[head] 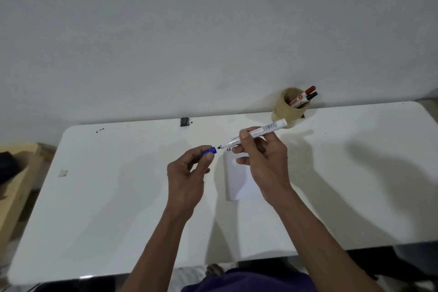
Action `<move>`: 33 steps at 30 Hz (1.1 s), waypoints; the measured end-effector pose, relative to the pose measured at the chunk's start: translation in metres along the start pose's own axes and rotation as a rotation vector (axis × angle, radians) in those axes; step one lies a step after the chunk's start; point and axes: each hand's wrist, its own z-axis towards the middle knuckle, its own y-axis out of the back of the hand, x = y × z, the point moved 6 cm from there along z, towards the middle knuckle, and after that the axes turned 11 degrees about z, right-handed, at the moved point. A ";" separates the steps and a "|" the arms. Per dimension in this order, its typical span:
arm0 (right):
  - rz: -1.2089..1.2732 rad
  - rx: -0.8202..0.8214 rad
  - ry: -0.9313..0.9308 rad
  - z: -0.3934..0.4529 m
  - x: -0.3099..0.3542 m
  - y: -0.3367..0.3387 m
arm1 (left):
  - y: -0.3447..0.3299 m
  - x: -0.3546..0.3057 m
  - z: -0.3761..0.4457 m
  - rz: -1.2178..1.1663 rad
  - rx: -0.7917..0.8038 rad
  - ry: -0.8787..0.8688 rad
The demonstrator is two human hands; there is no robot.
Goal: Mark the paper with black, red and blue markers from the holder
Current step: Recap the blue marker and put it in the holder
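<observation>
My right hand grips a white marker body held above the table, its dark tip pointing left. My left hand pinches the blue cap, a small gap away from the tip. Under the hands a white paper lies on the table, with short dark and red marks at its far edge. A round tan holder stands at the back of the table with a red-capped marker and a black-capped marker leaning in it.
The white table runs against a pale wall. A small black object sits at the table's far edge. A wooden bench with a dark item stands at the left. A scrap of tape is stuck on the left.
</observation>
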 end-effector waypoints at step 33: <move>-0.356 -0.005 0.116 -0.052 0.027 0.076 | -0.013 -0.013 -0.039 0.088 0.306 -0.078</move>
